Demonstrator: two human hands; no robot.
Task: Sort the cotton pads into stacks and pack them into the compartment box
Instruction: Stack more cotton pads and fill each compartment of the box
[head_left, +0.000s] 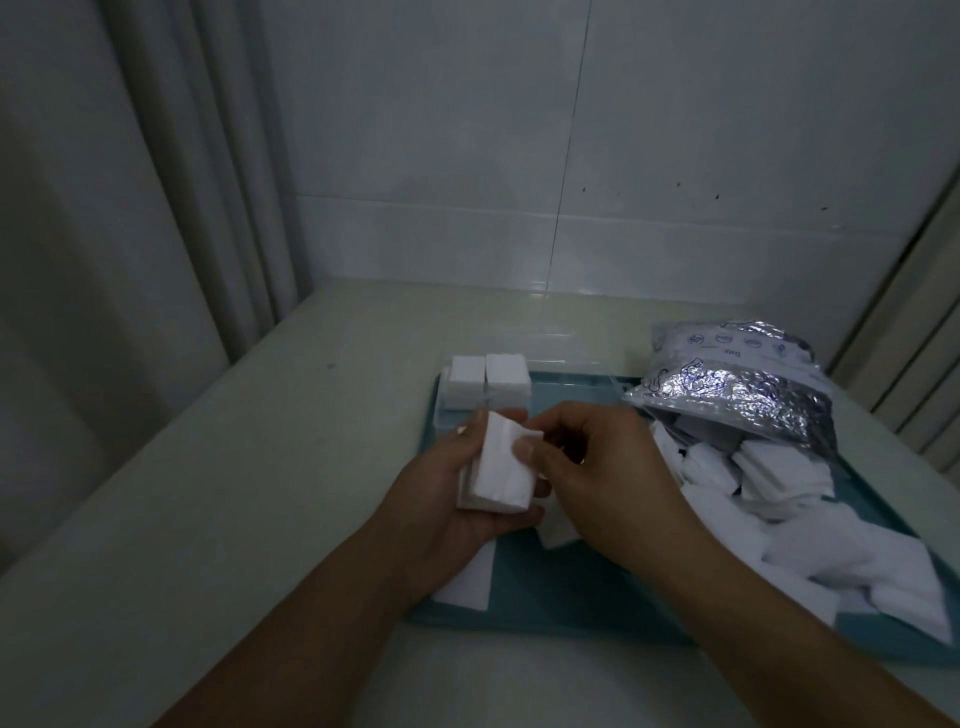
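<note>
My left hand (447, 499) grips a small stack of white square cotton pads (501, 470) above the left part of the teal tray (545, 603). My right hand (597, 467) pinches the stack's top pad at its upper right corner with thumb and fingers. Behind the hands stands the clear compartment box (485, 387), with two tall pad stacks in its compartments. A heap of loose pads (779, 509) covers the tray's right side.
A silver foil zip bag (737, 384) lies open at the tray's back right, pads spilling from it. A few flat pads (467, 577) lie on the tray under my left wrist. The pale counter (234, 467) meets a tiled wall behind and curtains at left.
</note>
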